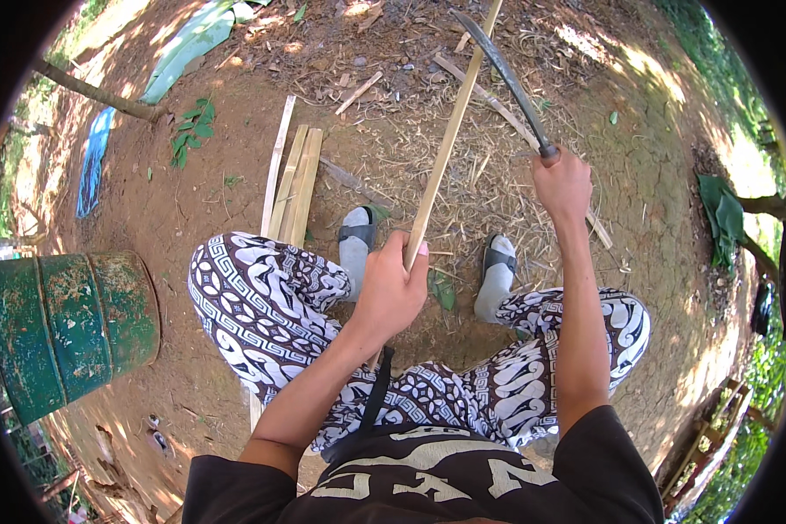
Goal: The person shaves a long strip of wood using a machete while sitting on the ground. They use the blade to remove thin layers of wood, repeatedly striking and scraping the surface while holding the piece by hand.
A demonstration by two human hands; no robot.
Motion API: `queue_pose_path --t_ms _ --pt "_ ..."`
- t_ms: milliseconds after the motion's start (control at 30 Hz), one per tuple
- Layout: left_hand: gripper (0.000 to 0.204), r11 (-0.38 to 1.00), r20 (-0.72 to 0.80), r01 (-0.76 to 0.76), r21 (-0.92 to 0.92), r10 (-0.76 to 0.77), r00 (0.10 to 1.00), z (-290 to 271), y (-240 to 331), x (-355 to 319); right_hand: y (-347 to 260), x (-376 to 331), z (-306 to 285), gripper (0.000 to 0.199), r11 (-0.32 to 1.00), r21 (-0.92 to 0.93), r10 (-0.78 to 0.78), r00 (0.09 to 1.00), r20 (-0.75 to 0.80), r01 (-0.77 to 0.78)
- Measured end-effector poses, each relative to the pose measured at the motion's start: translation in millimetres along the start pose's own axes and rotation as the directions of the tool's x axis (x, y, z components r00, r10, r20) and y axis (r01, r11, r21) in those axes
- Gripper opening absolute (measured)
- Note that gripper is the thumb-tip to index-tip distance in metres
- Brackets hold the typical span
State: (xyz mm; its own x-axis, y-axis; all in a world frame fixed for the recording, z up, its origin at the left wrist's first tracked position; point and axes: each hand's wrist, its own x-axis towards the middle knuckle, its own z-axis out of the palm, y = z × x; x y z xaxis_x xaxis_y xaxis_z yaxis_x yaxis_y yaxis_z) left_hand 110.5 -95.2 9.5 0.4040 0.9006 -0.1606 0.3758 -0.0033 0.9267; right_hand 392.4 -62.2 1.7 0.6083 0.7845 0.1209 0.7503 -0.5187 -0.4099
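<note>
My left hand (391,284) is closed round a long, pale bamboo strip (450,140). The strip slants away from my lap, up and to the right, past the far edge of the view. In my right hand (563,185) is the dark handle of a machete (509,80). Its slightly curved blade reaches forward and to the left, and its tip appears close to or crossing the strip; whether they touch I cannot tell. Several split bamboo pieces (304,188) lie side by side on the ground beyond my left knee.
Shavings (489,166) litter the soil between and beyond my sandalled feet. Another bamboo strip (498,106) lies under the machete. A rusty green drum (74,323) stands at the left, near a thin trunk (96,90) and a blue plastic sheet (94,162).
</note>
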Motion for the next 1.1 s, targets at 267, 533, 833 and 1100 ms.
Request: queue_pose_path --t_ms 267,533,833,1100 --pt "0.023 1.000 0.024 0.011 -0.001 -0.011 1.000 4 -7 5 -40 -79 9 0.015 0.827 0.203 -0.557 0.812 0.174 0.524" --pt "0.022 0.999 0.013 -0.037 -0.014 0.038 0.999 5 -5 3 -35 -78 19 0.013 0.835 0.150 -0.550 0.793 0.260 0.530" --pt "0.028 1.000 -0.032 -0.004 -0.016 0.003 0.999 2 -10 0 12 6 8 0.021 0.997 -0.001 0.082 0.995 0.052 -0.082" --pt "0.023 0.878 0.290 0.222 -0.424 -0.100 0.952 -2 -5 10 -35 -71 10 0.012 0.868 0.285 -0.478 0.840 0.258 0.406"
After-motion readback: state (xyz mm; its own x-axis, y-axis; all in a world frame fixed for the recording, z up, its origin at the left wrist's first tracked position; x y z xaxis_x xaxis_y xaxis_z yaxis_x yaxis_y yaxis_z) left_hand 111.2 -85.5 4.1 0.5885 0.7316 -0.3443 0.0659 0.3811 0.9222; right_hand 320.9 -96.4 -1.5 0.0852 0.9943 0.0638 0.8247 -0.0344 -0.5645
